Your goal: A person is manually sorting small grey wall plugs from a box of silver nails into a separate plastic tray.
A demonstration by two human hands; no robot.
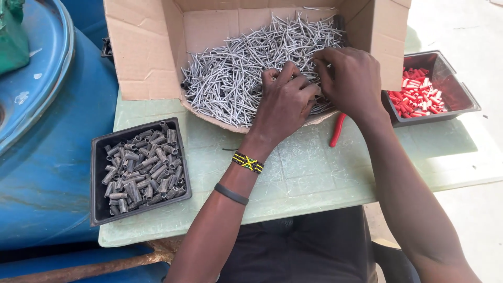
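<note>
Blue drum (47, 157) stands at the left of the green desk (314, 173). On the desk, an open box (141, 47) holds grey bent pins (236, 73). Both hands work in the pile: left hand (285, 102) and right hand (351, 78), fingers curled among pins; what each grip encloses cannot be told. Separate one pin before lifting to avoid tangles. Trays of grey sleeves (141, 170) and red sleeves (419, 94) flank the box.
</note>
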